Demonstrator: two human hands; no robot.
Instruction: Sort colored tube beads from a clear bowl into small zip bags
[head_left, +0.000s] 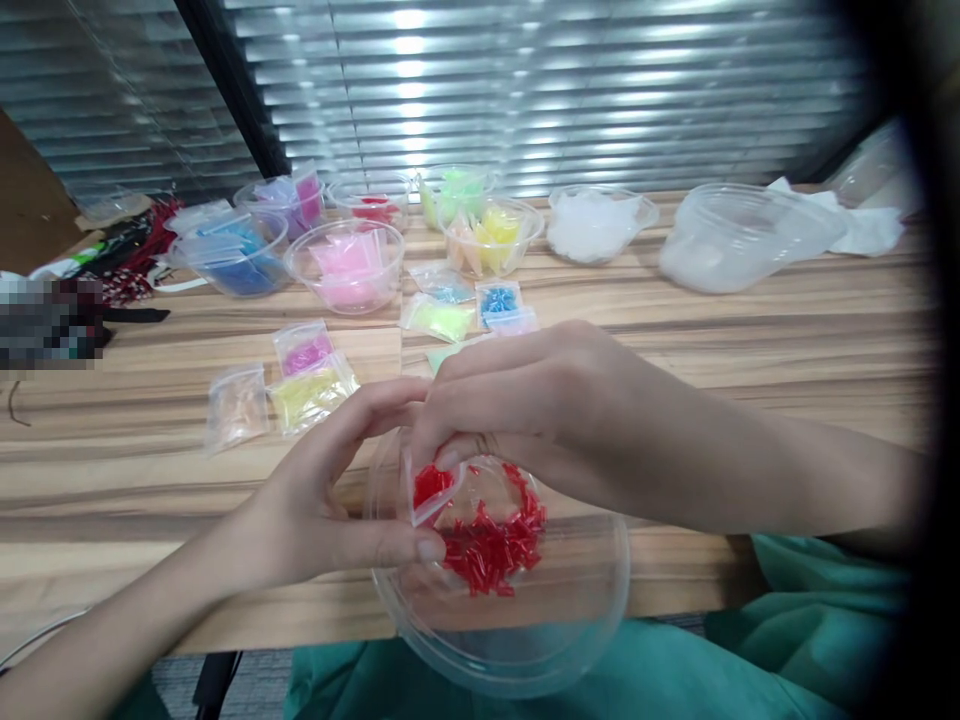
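Observation:
A small clear zip bag (420,512) with short red tube pieces inside is gripped between the thumb and fingers of my left hand (307,510). From the right, my right hand (525,400) reaches over with its thumb and fingers pinched at the bag's mouth; whatever lies between those fingertips is hidden. Both hands are above a clear round plastic bowl (621,580) at the table's front edge. Loose red tube pieces (491,555) are heaped in the bowl, below and right of the bag.
Filled zip bags, including a yellow one (311,395) and an orange one (238,405), lie left and beyond my hands. Behind them stand several clear bowls, among them a pink-filled bowl (345,270). Cloudy plastic containers (720,240) stand back right. Dark red cords (139,250) lie back left.

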